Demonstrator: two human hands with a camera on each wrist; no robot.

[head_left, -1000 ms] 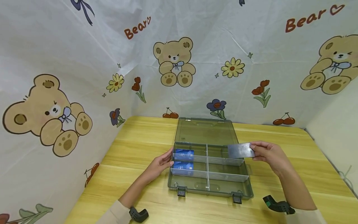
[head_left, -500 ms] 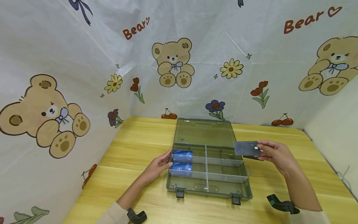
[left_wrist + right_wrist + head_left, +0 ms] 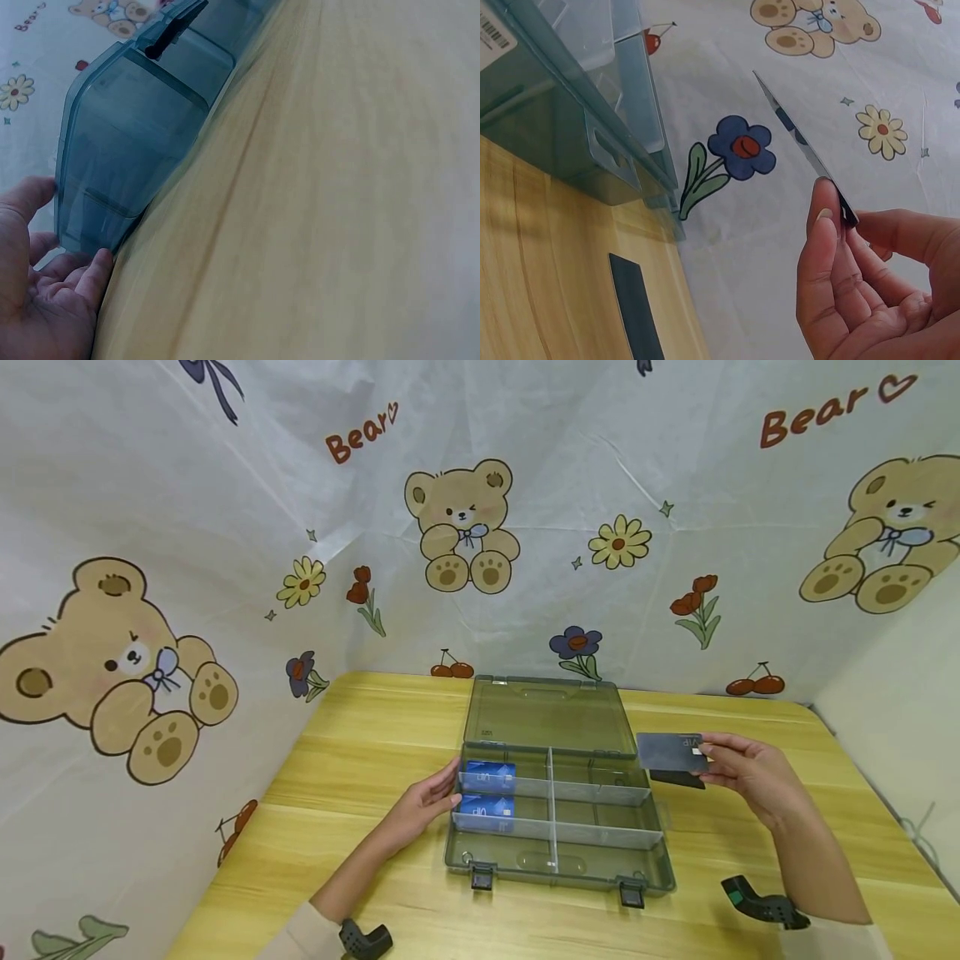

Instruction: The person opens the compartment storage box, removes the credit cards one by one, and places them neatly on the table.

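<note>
My right hand [image 3: 757, 777] pinches a dark grey VIP card [image 3: 669, 752] by its right end, above the table beside the box. In the right wrist view the card [image 3: 802, 142] shows nearly edge-on between thumb and fingers. A green translucent divider box [image 3: 611, 862] stands with its lid [image 3: 551, 718] laid back. Blue VIP cards [image 3: 489, 775] stand in its back-left and middle-left compartments. My left hand [image 3: 420, 806] rests against the box's left side; the left wrist view shows its fingertips touching the wall.
Another dark card [image 3: 677, 778] lies on the wooden table [image 3: 397, 718] right of the box, partly under the held card. Two black latches [image 3: 482, 878] hang at the box's front. A bear-print cloth [image 3: 525, 635] rises behind the table.
The right hand has moved right with the card, away from over the back-right compartment, and the card's printed face has turned into view. The dark card on the table is now uncovered. The left hand stays put.
</note>
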